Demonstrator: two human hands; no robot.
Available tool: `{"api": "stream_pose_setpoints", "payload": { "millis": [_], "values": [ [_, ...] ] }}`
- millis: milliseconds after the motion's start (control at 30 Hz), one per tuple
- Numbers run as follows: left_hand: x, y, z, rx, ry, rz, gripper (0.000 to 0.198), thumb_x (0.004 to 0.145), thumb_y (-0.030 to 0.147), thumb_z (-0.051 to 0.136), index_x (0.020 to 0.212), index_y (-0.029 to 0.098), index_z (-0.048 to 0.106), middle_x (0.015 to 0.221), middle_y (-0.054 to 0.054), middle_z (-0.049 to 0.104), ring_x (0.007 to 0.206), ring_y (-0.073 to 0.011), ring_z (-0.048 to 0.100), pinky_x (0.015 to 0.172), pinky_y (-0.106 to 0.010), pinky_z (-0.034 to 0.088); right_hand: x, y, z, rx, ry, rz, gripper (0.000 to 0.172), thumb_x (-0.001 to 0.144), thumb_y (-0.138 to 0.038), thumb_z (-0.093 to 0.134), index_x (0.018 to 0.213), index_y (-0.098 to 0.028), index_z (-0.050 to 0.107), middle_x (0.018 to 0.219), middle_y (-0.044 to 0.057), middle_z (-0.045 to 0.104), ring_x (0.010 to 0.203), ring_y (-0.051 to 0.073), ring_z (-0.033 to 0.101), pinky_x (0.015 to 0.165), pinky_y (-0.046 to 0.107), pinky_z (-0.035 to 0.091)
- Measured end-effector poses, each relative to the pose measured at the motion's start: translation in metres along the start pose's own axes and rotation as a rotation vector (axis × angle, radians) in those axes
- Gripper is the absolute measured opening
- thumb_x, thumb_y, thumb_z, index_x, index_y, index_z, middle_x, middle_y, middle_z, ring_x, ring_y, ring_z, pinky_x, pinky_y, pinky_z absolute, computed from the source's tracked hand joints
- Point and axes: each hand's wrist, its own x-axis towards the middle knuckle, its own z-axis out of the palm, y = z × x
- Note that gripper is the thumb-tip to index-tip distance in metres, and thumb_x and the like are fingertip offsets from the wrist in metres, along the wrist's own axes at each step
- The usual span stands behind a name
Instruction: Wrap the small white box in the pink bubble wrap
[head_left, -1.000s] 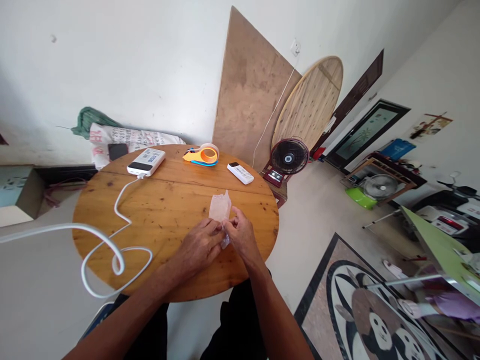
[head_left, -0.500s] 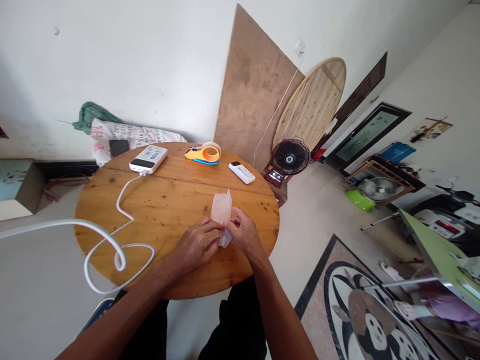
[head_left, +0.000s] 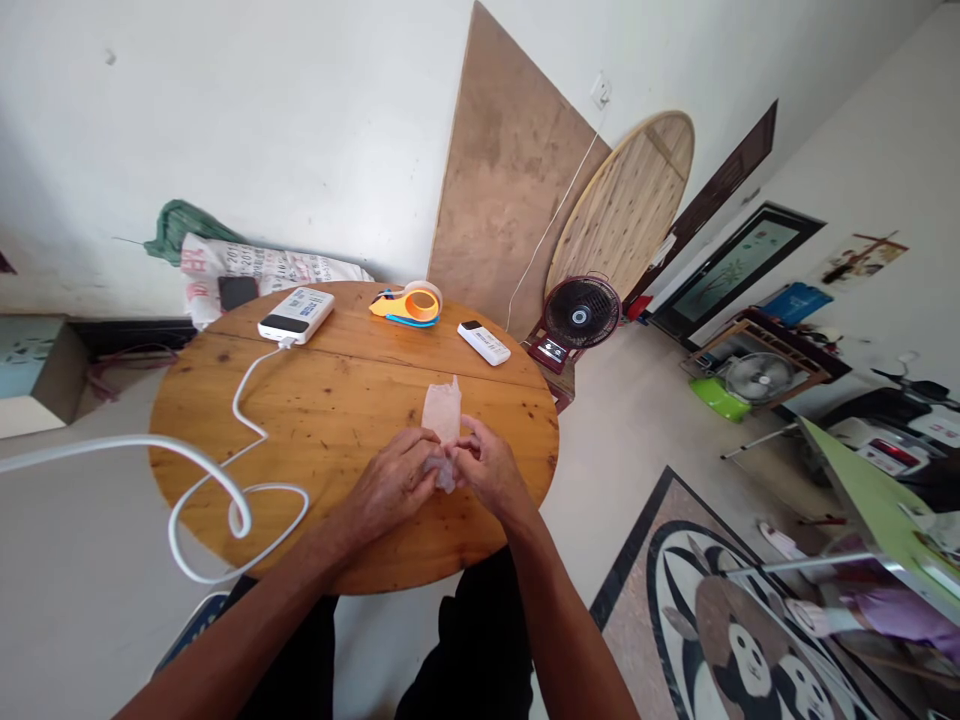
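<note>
A thin, pale pinkish-white plastic bag (head_left: 441,408) lies near the front middle of the round wooden table (head_left: 337,400), its far part flat and its near part crumpled. My left hand (head_left: 401,472) is closed on the near part from the left. From the right, my right hand (head_left: 484,465) pinches the same part, with its fingertips close to those of the left. Fingers partly hide the gathered plastic between them. I cannot make out whether anything is inside the bag.
Along the table's far side are a white power bank (head_left: 296,316) with a white cable (head_left: 238,400), an orange tape dispenser (head_left: 390,306) and a smaller white power bank (head_left: 484,343). The cable loops over the left edge. A black fan (head_left: 579,315) stands beyond the table.
My left fingers have shifted slightly upward over the bag's gathered part, and more crumpled plastic shows below them. My right hand stays pinched at nearly the same place.
</note>
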Motion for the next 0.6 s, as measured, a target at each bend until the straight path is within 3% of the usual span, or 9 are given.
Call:
{"api": "stream_pose_setpoints", "payload": {
  "millis": [133, 300, 467, 600],
  "values": [
    [0.001, 0.004, -0.004, -0.146, 0.006, -0.081, 0.023, 0.082, 0.011, 0.047, 0.102, 0.019, 0.053, 0.106, -0.006, 0.057, 0.1, -0.0166, 0.055, 0.086, -0.03, 0.047, -0.007, 0.0, 0.006, -0.304, 0.016, -0.164, 0.06, 0.074, -0.011, 0.052, 0.133, -0.013, 0.04, 0.103, 0.006, 0.066, 0.068, 0.015, 0.06, 0.069, 0.029, 0.05],
    [0.009, 0.009, -0.009, -0.135, 0.012, -0.321, 0.013, 0.08, 0.017, 0.046, 0.086, 0.019, 0.057, 0.092, -0.004, 0.06, 0.087, -0.017, 0.056, 0.077, -0.03, 0.045, -0.012, -0.002, 0.012, -0.553, 0.02, -0.248, 0.06, 0.078, -0.012, 0.051, 0.136, -0.012, 0.035, 0.108, 0.009, 0.064, 0.089, 0.022, 0.06, 0.08, 0.035, 0.048],
    [0.03, 0.015, -0.011, -0.075, -0.21, -0.534, 0.012, 0.077, 0.027, 0.052, 0.069, 0.018, 0.057, 0.069, 0.0, 0.059, 0.064, -0.0147, 0.053, 0.059, -0.026, 0.037, -0.009, -0.004, 0.008, -0.625, -0.017, -0.226, 0.062, 0.079, -0.012, 0.049, 0.138, -0.013, 0.031, 0.113, 0.011, 0.063, 0.094, 0.024, 0.06, 0.08, 0.034, 0.047],
    [0.038, 0.017, -0.012, -0.059, -0.296, -0.601, 0.014, 0.075, 0.028, 0.054, 0.065, 0.018, 0.055, 0.064, 0.001, 0.058, 0.058, -0.0131, 0.05, 0.055, -0.025, 0.032, -0.009, -0.008, -0.001, -0.589, -0.11, -0.239, 0.071, 0.075, -0.012, 0.05, 0.141, -0.013, 0.026, 0.113, 0.01, 0.062, 0.088, 0.021, 0.061, 0.078, 0.032, 0.047]
  ]
}}
